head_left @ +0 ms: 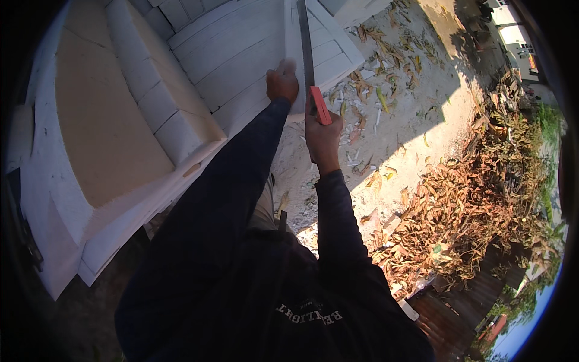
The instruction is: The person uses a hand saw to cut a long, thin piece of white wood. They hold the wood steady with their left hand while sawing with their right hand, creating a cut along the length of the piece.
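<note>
My right hand (324,137) is closed round the red handle of a handsaw (306,48). Its long dark blade points away from me, along the right side of a narrow white strip (292,30). Left of the blade, my left hand (282,83) has its fingers curled against that strip, with the thumb side slightly blurred. Beneath both lies a surface of large white blocks (235,57) set edge to edge. The blade's far end runs out at the top of the view.
Large stacked white blocks (114,114) rise at the left. Pale sandy ground (416,114) with white offcuts and scattered leaves stretches to the right. A heap of dry brown leaves (464,211) lies farther right, beside rusty corrugated sheeting (461,314).
</note>
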`<action>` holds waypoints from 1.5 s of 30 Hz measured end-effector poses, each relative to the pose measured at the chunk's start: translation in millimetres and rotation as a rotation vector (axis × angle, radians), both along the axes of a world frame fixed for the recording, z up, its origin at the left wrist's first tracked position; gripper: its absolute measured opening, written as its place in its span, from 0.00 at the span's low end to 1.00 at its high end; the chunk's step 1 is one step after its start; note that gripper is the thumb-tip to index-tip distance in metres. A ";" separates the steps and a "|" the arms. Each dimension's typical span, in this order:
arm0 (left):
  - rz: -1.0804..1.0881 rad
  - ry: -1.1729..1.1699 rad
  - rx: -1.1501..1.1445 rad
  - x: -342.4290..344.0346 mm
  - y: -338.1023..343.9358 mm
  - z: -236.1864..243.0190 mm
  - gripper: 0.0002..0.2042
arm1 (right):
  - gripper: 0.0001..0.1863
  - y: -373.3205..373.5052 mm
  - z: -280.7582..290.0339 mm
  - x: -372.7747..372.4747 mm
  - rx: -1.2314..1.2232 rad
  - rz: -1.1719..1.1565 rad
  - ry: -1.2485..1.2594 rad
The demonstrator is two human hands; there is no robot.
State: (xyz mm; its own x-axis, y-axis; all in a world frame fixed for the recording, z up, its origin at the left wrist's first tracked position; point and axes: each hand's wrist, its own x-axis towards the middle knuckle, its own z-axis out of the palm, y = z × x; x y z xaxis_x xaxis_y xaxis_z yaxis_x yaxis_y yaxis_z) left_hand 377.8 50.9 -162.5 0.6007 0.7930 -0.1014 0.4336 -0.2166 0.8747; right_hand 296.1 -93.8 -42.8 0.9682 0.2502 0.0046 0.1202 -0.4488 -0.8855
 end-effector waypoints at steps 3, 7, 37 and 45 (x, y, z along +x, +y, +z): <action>-0.020 0.016 0.015 2.5 4.4 0.1 0.28 | 0.08 10.6 1.6 10.1 -0.017 0.000 -0.080; 0.017 0.000 0.010 -2.9 3.0 3.2 0.27 | 0.05 -22.0 -2.1 -47.9 0.031 -0.017 -0.045; -0.006 -0.009 -0.032 -1.9 4.5 -2.4 0.29 | 0.05 -19.4 -5.3 -60.5 0.079 -0.066 -0.058; -0.012 -0.023 0.018 -1.8 1.3 -0.9 0.27 | 0.07 -8.5 -3.3 -25.0 0.082 -0.028 -0.057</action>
